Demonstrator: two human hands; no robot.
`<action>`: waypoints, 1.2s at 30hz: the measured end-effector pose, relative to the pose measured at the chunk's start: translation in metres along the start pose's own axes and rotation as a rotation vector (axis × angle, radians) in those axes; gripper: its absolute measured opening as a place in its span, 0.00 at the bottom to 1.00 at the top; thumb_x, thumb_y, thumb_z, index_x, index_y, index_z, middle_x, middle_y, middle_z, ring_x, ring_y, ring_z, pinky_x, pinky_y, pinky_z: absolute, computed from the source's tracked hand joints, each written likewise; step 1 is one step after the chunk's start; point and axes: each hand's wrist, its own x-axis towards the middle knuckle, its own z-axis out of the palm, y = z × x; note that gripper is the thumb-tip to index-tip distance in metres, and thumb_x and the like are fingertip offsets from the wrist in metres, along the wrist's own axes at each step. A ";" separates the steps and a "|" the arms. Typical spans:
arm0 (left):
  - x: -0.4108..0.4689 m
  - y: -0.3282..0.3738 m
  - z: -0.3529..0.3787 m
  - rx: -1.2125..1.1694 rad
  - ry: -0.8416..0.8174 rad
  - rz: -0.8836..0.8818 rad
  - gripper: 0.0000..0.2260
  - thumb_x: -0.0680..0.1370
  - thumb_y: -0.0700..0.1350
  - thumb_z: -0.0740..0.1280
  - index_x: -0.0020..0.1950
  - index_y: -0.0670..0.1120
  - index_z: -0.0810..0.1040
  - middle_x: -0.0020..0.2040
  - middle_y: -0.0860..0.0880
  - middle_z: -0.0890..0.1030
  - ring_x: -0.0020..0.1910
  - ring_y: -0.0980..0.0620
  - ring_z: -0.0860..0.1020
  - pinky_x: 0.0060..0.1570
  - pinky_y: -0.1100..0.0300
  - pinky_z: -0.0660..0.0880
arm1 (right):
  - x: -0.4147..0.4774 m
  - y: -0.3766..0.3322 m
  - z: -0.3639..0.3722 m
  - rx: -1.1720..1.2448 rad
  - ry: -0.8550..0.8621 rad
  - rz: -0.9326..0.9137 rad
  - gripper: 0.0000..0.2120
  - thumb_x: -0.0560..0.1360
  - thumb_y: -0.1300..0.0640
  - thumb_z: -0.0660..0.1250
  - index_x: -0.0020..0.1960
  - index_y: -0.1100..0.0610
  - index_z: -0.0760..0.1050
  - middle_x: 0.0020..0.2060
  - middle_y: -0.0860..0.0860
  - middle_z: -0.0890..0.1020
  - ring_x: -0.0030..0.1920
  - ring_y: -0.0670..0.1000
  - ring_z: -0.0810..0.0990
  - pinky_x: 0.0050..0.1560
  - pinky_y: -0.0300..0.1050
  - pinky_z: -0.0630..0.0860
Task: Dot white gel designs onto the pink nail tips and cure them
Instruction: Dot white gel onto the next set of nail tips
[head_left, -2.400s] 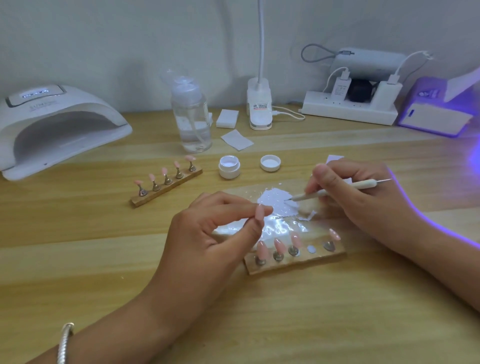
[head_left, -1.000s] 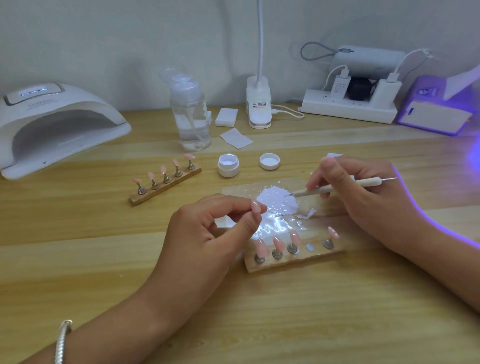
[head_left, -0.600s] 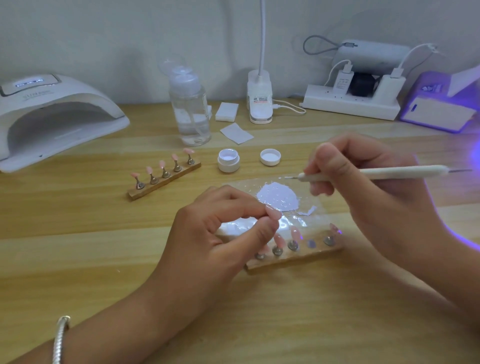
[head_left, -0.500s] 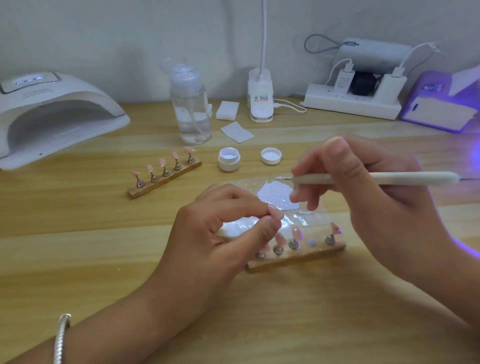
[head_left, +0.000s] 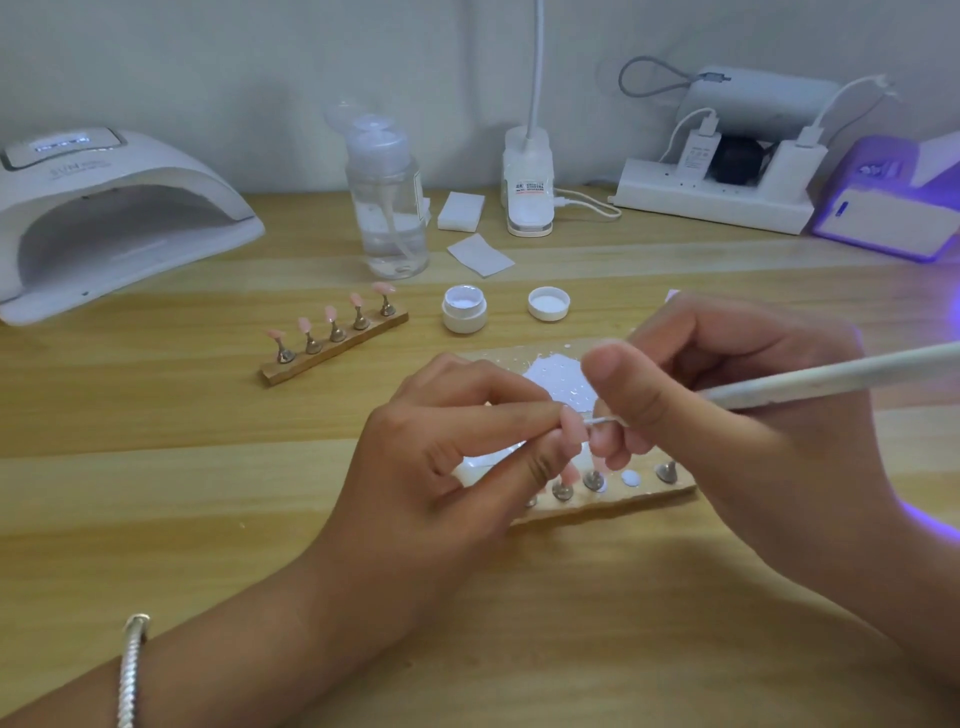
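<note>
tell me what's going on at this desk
A person is decorating nail tips. The left hand pinches one pink nail tip above the near stand, which has one bare spot. The right hand holds a dotting tool, its metal point at that tip. White gel is spread on the palette behind. A second stand of five pink tips, the open gel jar and the curing lamp sit farther back.

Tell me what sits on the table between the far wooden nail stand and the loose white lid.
In the head view, the open white gel jar stands between the far nail stand and the loose lid, apart from both.
</note>
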 end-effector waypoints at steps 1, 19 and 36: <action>-0.002 -0.002 0.000 0.000 -0.020 -0.016 0.31 0.81 0.60 0.62 0.42 0.30 0.81 0.43 0.34 0.79 0.45 0.44 0.78 0.47 0.69 0.76 | 0.000 0.000 0.001 0.007 -0.003 0.004 0.14 0.75 0.57 0.71 0.32 0.59 0.75 0.25 0.48 0.80 0.23 0.50 0.78 0.26 0.34 0.72; 0.002 -0.015 -0.004 0.183 -0.024 0.119 0.05 0.77 0.45 0.70 0.47 0.51 0.87 0.44 0.56 0.84 0.48 0.49 0.78 0.49 0.51 0.73 | -0.001 0.000 0.006 0.022 0.014 0.024 0.15 0.76 0.60 0.67 0.31 0.58 0.73 0.22 0.50 0.78 0.21 0.47 0.77 0.25 0.31 0.69; 0.002 -0.017 -0.005 0.179 -0.023 0.142 0.04 0.77 0.47 0.71 0.49 0.52 0.86 0.45 0.57 0.83 0.48 0.51 0.78 0.49 0.55 0.72 | -0.001 0.001 0.005 0.017 0.001 0.015 0.15 0.76 0.59 0.66 0.31 0.58 0.73 0.22 0.48 0.78 0.22 0.47 0.78 0.26 0.30 0.70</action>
